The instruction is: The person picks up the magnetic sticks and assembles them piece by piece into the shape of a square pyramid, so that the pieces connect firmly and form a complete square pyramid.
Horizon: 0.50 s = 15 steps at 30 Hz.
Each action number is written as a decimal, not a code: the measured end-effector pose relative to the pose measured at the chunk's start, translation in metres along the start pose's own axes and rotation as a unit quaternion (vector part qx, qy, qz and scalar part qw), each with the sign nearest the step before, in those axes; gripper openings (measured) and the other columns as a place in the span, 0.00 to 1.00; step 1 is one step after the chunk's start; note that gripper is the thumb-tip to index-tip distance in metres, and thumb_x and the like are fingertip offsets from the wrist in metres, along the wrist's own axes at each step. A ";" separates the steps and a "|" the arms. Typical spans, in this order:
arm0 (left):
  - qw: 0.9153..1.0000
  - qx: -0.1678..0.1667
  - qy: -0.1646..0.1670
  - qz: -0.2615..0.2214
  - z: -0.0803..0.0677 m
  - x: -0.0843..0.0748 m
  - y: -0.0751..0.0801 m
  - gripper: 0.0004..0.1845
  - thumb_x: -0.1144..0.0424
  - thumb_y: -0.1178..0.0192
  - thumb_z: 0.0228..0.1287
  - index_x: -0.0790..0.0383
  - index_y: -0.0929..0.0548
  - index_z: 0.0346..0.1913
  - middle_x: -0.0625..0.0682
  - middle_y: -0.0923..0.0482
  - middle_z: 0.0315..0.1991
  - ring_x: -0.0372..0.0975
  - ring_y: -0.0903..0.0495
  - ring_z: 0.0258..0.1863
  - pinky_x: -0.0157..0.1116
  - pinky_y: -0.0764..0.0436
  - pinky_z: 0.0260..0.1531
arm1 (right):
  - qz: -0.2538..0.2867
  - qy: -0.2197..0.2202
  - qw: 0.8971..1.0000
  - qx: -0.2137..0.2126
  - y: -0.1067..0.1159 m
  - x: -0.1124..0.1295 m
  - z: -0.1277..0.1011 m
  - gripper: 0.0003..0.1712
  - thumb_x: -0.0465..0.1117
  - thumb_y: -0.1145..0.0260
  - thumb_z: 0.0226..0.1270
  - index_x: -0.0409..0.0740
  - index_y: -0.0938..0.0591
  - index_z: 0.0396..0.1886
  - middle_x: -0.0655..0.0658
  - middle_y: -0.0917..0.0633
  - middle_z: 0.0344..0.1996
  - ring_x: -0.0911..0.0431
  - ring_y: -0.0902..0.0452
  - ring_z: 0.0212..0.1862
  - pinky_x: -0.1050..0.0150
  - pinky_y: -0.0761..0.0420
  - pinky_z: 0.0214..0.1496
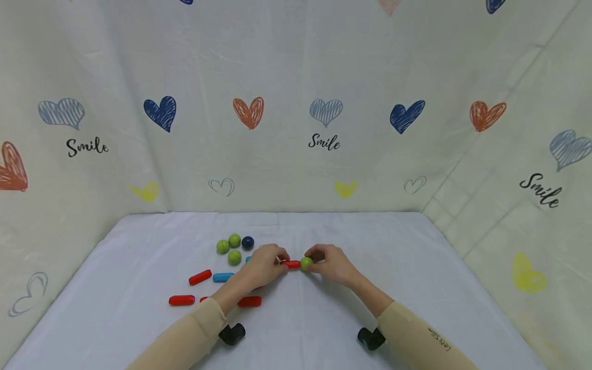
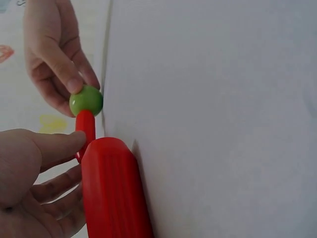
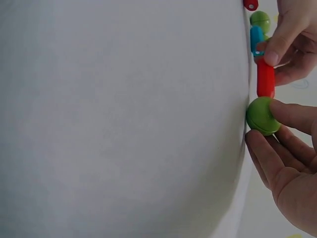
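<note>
My left hand (image 1: pixel 264 264) pinches a short red rod (image 1: pixel 292 264) between thumb and fingers. A green ball (image 1: pixel 306 264) sits against the rod's right end, and my right hand (image 1: pixel 334 264) grips it with thumb and fingertips. In the right wrist view, the green ball (image 3: pixel 263 116) shows a seam around it and meets the end of the red rod (image 3: pixel 265 79). The left wrist view has the same ball (image 2: pixel 86 100) on the rod (image 2: pixel 85 124), with another red rod (image 2: pixel 115 188) large in the foreground beside my left hand.
Several green balls (image 1: pixel 234 257) and a dark blue ball (image 1: pixel 247 242) lie at the back left on the white cloth (image 1: pixel 314 334). Red rods (image 1: pixel 182 300) and a blue rod (image 1: pixel 223 277) are scattered left of and below my left hand. A curtain with printed hearts hangs behind.
</note>
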<state>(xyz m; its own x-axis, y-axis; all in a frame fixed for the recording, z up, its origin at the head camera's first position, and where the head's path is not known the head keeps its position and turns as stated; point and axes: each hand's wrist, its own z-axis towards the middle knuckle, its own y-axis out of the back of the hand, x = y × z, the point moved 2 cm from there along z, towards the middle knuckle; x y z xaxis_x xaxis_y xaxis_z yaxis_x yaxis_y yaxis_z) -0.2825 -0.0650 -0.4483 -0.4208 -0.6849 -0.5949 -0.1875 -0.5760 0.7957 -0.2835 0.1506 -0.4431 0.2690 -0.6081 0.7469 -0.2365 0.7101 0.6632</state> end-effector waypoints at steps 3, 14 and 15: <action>1.000 -0.006 0.005 0.001 -0.004 0.004 0.002 0.10 0.65 0.31 0.67 0.58 0.11 0.49 0.49 0.18 0.42 0.41 0.21 0.40 0.38 0.18 0.43 | 0.002 -0.004 1.000 0.001 0.000 0.000 0.000 0.12 0.36 0.25 0.64 0.42 0.14 0.47 0.50 0.12 0.39 0.54 0.17 0.46 0.51 0.19 0.52; 0.997 -0.078 0.004 0.003 -0.021 0.020 0.023 0.11 0.67 0.28 0.65 0.59 0.12 0.49 0.53 0.19 0.47 0.45 0.19 0.44 0.38 0.15 0.42 | -0.003 -0.008 1.000 -0.001 0.002 -0.004 -0.001 0.13 0.35 0.25 0.64 0.42 0.14 0.47 0.51 0.13 0.39 0.54 0.18 0.46 0.54 0.19 0.52; 0.997 -0.083 0.004 0.004 -0.022 0.021 0.025 0.11 0.67 0.28 0.64 0.59 0.12 0.48 0.53 0.19 0.47 0.45 0.19 0.44 0.38 0.15 0.41 | -0.002 -0.007 1.000 -0.002 0.002 -0.004 -0.001 0.13 0.35 0.25 0.64 0.42 0.14 0.47 0.51 0.13 0.39 0.54 0.18 0.46 0.54 0.19 0.52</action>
<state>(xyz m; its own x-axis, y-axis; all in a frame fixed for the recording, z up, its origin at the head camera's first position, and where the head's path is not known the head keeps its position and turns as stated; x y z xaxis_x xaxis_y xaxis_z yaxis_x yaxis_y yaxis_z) -0.2762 -0.1037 -0.4434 -0.4153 -0.6926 -0.5898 -0.0353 -0.6356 0.7712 -0.2839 0.1553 -0.4446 0.2570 -0.6158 0.7448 -0.2326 0.7086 0.6661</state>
